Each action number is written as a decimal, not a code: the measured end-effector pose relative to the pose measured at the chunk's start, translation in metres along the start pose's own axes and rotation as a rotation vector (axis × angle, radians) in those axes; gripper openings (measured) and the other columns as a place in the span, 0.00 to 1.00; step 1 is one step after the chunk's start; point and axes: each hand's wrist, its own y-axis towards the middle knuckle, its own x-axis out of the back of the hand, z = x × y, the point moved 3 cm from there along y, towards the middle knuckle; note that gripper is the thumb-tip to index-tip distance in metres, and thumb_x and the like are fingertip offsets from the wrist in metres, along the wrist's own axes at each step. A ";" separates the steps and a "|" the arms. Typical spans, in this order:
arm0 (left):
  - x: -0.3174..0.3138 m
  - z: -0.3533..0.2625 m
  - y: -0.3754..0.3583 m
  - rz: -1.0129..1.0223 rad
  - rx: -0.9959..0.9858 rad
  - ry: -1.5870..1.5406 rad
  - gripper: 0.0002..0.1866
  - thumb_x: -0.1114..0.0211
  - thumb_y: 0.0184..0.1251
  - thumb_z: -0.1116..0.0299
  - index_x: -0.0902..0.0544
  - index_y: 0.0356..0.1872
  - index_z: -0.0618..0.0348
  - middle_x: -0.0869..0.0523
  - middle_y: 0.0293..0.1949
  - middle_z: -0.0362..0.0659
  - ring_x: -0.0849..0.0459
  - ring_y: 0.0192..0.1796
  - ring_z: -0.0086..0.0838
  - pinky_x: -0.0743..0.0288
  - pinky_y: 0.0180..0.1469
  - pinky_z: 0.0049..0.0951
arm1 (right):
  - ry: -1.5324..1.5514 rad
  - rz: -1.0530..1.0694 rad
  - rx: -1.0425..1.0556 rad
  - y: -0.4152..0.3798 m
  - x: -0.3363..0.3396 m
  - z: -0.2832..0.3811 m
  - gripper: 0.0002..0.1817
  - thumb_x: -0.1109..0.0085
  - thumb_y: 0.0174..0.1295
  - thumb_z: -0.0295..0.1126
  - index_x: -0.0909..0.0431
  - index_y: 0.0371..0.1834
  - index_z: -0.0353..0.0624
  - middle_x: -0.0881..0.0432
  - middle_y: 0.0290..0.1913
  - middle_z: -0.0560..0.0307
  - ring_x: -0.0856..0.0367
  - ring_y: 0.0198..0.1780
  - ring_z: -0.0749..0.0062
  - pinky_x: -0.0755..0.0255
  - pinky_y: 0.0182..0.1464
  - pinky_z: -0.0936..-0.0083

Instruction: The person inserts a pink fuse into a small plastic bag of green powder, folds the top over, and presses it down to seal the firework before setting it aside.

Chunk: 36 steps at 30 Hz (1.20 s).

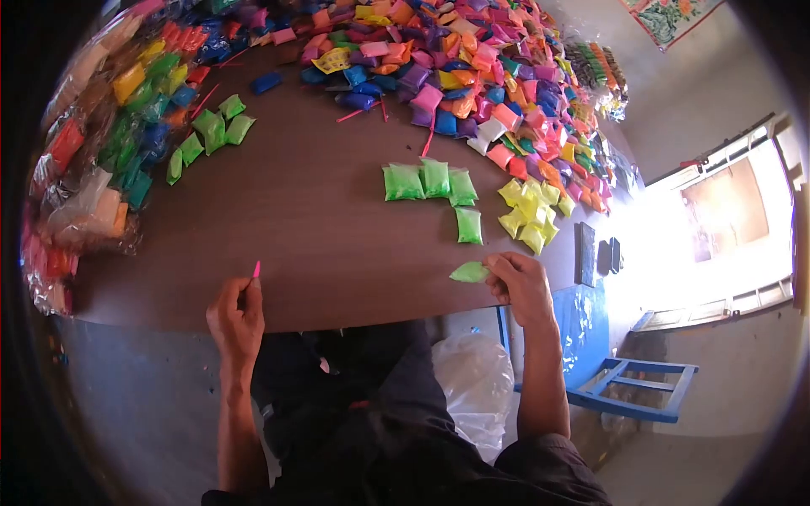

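Note:
My left hand (237, 315) is closed above the table's near edge, pinching a small bright pink plastic stick (256, 269) whose tip points up. Over the right part of the table, my right hand (521, 285) grips a light green packet (469, 272) by its end. Just beyond that hand lies a single green packet (468, 226), and a short row of green packets (435, 178) sits farther back. Yellow packets (530, 212) are heaped to the right of these. Several darker green packets (211, 131) lie at the left.
A large mound of multicoloured packets (472, 76) covers the back of the brown table (278, 211). Bagged bundles of packets (126, 143) line the left side. Thin pink sticks (428, 139) lie about. A clear plastic bag (477, 379) and a blue chair (633, 388) stand below at right.

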 end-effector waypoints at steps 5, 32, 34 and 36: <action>0.001 -0.003 -0.001 0.018 -0.015 0.026 0.04 0.27 0.81 0.76 0.14 0.42 0.62 0.16 0.30 0.47 0.18 0.29 0.34 0.23 0.36 0.33 | -0.004 -0.006 -0.013 0.020 0.017 0.012 0.16 0.27 0.79 0.42 0.09 0.45 0.37 0.10 0.35 0.60 0.19 0.30 0.83 0.28 0.30 0.81; -0.001 0.004 -0.005 -0.048 -0.149 0.141 0.03 0.27 0.81 0.76 0.13 0.44 0.63 0.08 0.35 0.49 0.07 0.35 0.43 0.15 0.40 0.37 | -0.422 0.057 0.126 0.127 0.016 0.024 0.16 0.29 0.78 0.44 0.07 0.44 0.40 0.23 0.29 0.74 0.33 0.30 0.87 0.41 0.31 0.76; -0.002 0.005 -0.006 -0.043 -0.130 0.138 0.03 0.27 0.81 0.75 0.13 0.44 0.63 0.08 0.35 0.49 0.07 0.36 0.43 0.15 0.40 0.38 | -0.413 0.044 0.153 0.129 0.013 0.019 0.18 0.29 0.78 0.44 0.06 0.49 0.38 0.19 0.33 0.72 0.28 0.32 0.86 0.36 0.34 0.76; -0.002 0.006 -0.006 -0.045 -0.124 0.133 0.03 0.27 0.80 0.76 0.13 0.44 0.63 0.08 0.35 0.49 0.07 0.36 0.44 0.15 0.40 0.38 | -0.411 0.035 0.174 0.128 0.011 0.018 0.20 0.30 0.78 0.45 0.06 0.54 0.37 0.16 0.36 0.69 0.25 0.36 0.84 0.31 0.37 0.76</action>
